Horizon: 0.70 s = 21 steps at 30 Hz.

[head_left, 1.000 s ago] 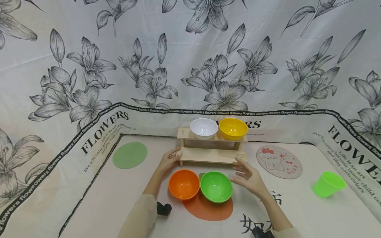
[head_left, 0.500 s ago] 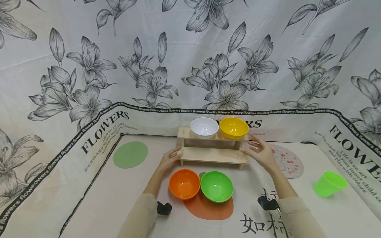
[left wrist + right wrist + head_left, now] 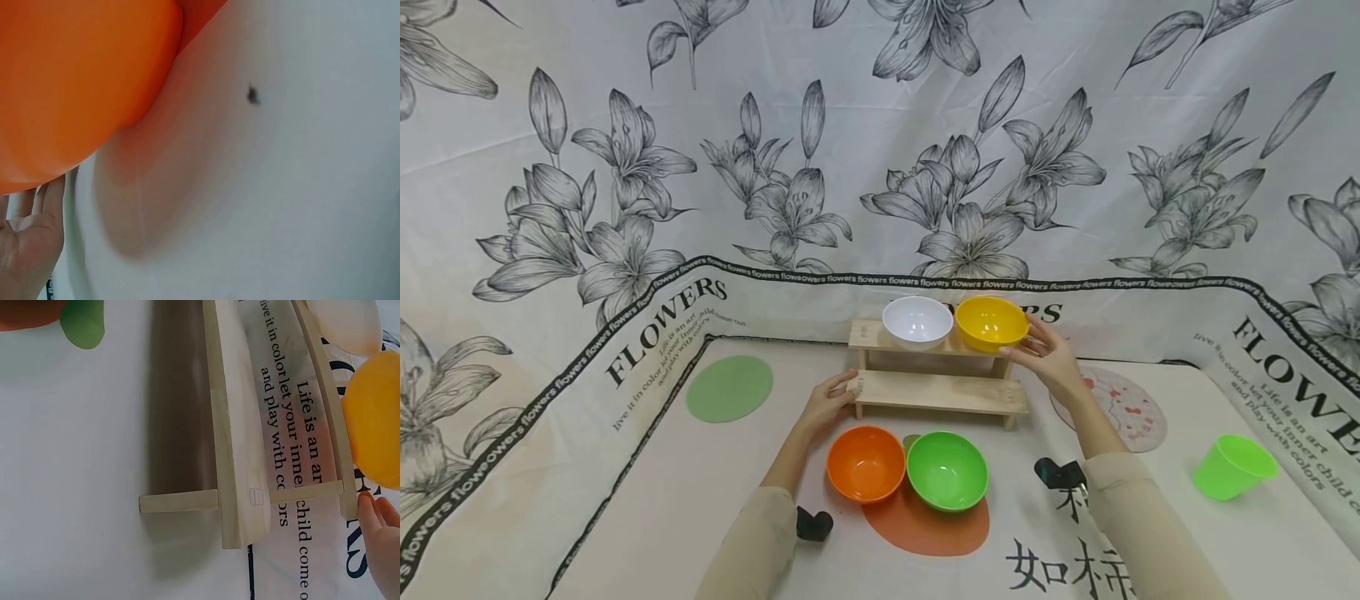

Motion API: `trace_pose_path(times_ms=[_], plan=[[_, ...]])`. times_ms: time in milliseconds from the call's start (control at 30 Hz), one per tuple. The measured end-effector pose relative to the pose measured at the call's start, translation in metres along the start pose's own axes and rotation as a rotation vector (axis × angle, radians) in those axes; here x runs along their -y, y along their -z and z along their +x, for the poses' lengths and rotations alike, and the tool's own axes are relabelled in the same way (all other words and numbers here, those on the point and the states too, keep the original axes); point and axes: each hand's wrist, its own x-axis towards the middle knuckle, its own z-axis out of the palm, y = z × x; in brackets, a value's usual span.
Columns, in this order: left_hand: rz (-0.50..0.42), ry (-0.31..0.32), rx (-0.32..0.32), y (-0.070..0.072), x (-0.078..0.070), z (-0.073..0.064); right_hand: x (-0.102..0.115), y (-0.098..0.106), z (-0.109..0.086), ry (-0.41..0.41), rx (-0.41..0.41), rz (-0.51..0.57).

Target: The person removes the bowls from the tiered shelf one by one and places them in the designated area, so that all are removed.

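A two-step wooden shelf [image 3: 936, 392] stands at the middle back of the table. On its upper step sit a white bowl [image 3: 917, 322] and a yellow bowl [image 3: 992, 323]. My left hand [image 3: 826, 406] rests against the left end of the lower step; in the left wrist view its fingertips are hidden behind the orange bowl [image 3: 81, 75]. At the upper step's right end, my right hand [image 3: 1047, 360] has its fingers extended beside the yellow bowl, with the thumb low near the plank. Whether the fingers touch the bowl is unclear. A green bowl [image 3: 947, 471] stands beside the orange one, before the shelf.
To the right stands a bright green cup [image 3: 1234, 467]. A round bunny mat [image 3: 1123, 408] lies partly behind my right arm, and a green round mat [image 3: 730, 389] lies at the left. Flower-printed cloth [image 3: 775, 208] rises behind the table.
My right hand has moved up and right, from beside the green bowl and lower step to beside the yellow bowl. My left hand has stayed at the shelf's left end.
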Motion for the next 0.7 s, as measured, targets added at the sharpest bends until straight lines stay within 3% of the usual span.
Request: trace_pose_path(times_ms=[100,300,700], plan=[[-0.005,0.003,0.002,0.0,0.0,0.0,0.023,-0.005,-0.005,-0.03,0.027,-0.002],[-0.003,0.012,0.002,-0.001,-0.001,-0.001,0.046,-0.011,-0.013,-0.038,0.025,0.025],[0.017,0.011,-0.006,0.0,0.002,0.002,0.017,-0.011,-0.011,-0.01,-0.039,-0.02]])
